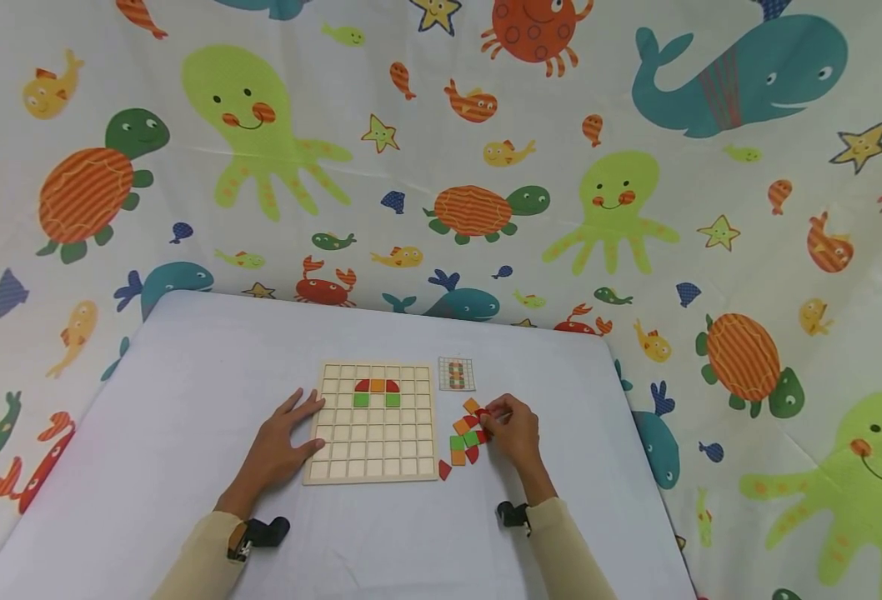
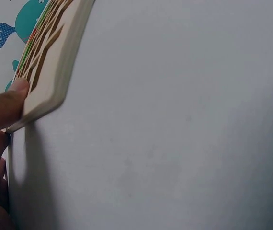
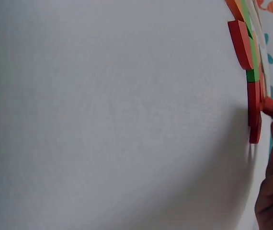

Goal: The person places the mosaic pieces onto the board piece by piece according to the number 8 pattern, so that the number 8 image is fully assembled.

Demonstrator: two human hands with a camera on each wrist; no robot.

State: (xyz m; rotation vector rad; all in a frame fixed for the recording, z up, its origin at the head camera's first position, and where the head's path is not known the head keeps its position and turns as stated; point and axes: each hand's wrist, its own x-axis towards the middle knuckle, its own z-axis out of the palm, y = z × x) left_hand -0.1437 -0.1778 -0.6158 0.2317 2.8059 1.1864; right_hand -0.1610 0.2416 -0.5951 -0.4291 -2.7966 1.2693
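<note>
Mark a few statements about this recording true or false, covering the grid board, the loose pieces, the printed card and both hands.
1. The left hand touches the left side of the grid board. True.
2. The right hand is at the loose pieces, right of the board. True.
3. Those loose pieces are all green. False: red and orange ones lie among them.
4. The printed card lies to the right of the board. True.
5. Every cell of the board is filled. False: most cells are bare.
6. The right hand holds the printed card. False: the card lies on the white tabletop, apart from that hand.
</note>
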